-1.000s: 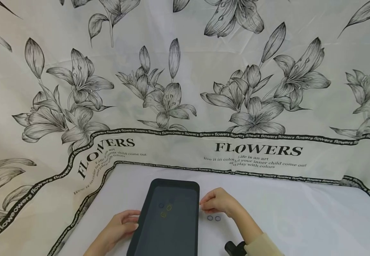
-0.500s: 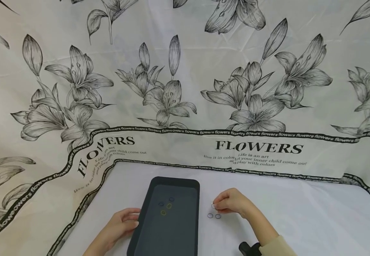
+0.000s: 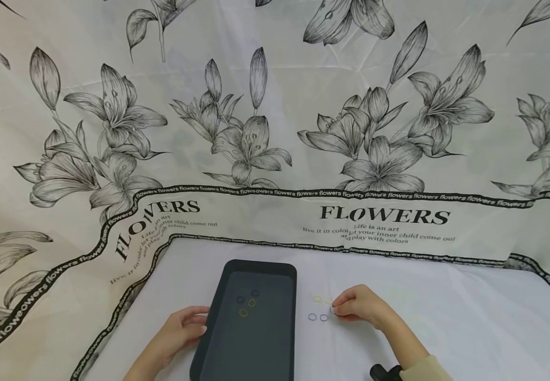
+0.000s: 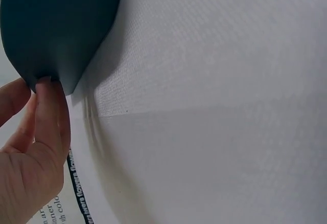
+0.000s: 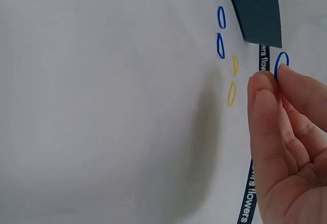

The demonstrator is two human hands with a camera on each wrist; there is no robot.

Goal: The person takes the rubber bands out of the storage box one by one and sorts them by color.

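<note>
My left hand holds the left edge of a dark rectangular tray; the left wrist view shows its fingers and thumb at the tray's edge. Inside the tray lie two yellow rubber bands and two blue rubber bands. Right of the tray, my right hand pinches another small blue rubber band between thumb and fingertips. Close by on the white surface are two more blue bands and two yellow bands, in short rows.
A white cloth covers the tabletop. Behind it hangs a floral-printed curtain with a black lettered border. A black object sits at the right wrist, by the beige sleeve.
My right hand has moved right, away from the tray's edge, and now pinches a blue band. A second blue band has appeared in the tray. The left hand stays put.
</note>
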